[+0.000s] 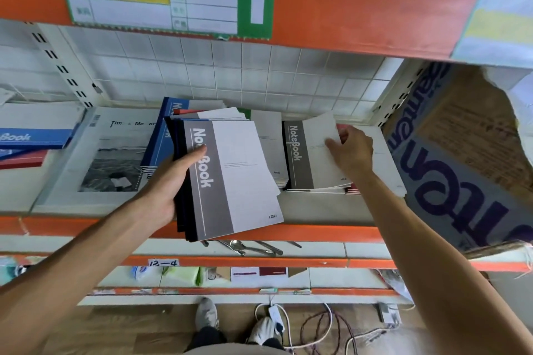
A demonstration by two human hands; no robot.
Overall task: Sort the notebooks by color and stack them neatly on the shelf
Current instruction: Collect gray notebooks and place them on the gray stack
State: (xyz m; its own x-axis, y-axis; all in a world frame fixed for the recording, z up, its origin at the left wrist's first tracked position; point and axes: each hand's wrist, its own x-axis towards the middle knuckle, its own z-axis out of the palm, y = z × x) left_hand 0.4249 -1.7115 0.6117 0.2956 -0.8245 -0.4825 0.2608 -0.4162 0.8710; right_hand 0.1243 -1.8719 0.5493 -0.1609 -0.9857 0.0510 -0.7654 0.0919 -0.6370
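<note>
Orange-beamed shelf (331, 232), tiled back | left hand (170, 184) grips grey notebook bundle (230, 179) over front edge | right hand (350, 150) pinches top of shelved grey stack (313, 153) | blue notebooks (161, 135) behind; sorting seemingly midway.

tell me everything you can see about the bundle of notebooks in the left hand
The bundle of notebooks is a stack of several thin, paper-covered books gripped along its spine side by the left hand, thumb lying across the top cover. That cover has a grey band with white "NoteBook" lettering, a thin white line, and a pale panel with a small logo near one corner. Dark spines show beneath, and the upper corners fan out unevenly. It is held tilted in front of the orange shelf edge, resting on nothing else visible.
</note>
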